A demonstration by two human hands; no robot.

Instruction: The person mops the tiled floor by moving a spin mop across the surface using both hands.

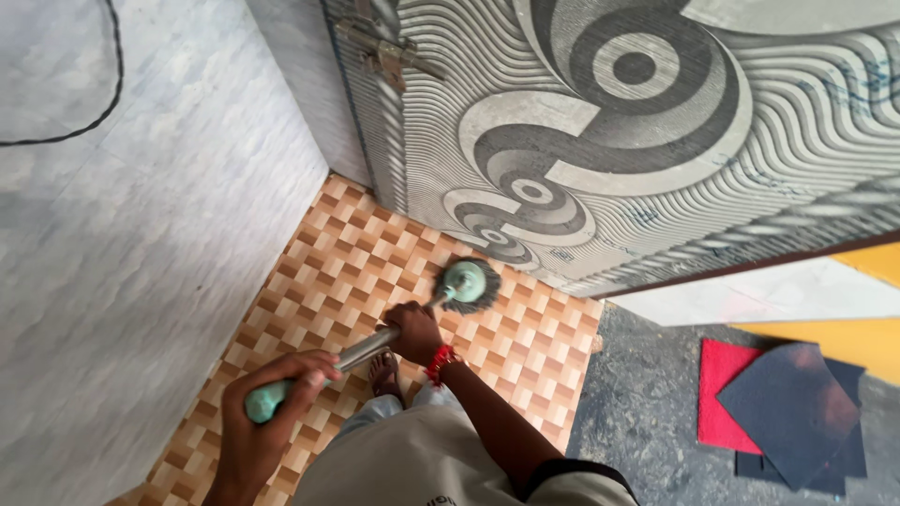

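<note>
Both hands grip brush (469, 286) handle; head beyond right hand (412, 333).

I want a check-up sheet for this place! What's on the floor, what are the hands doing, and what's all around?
Surface: orange-and-cream checked floor tiles.
Job's things: round scrub brush, green head on the tiles by the door; metal handle.
Clutter: red and dark mats stacked outside.
Hands: left hand grips the green handle end; right hand grips mid-handle.
Cables: black cable on the grey wall.
Surroundings: swirl-patterned grey door, open; bare foot.
</note>
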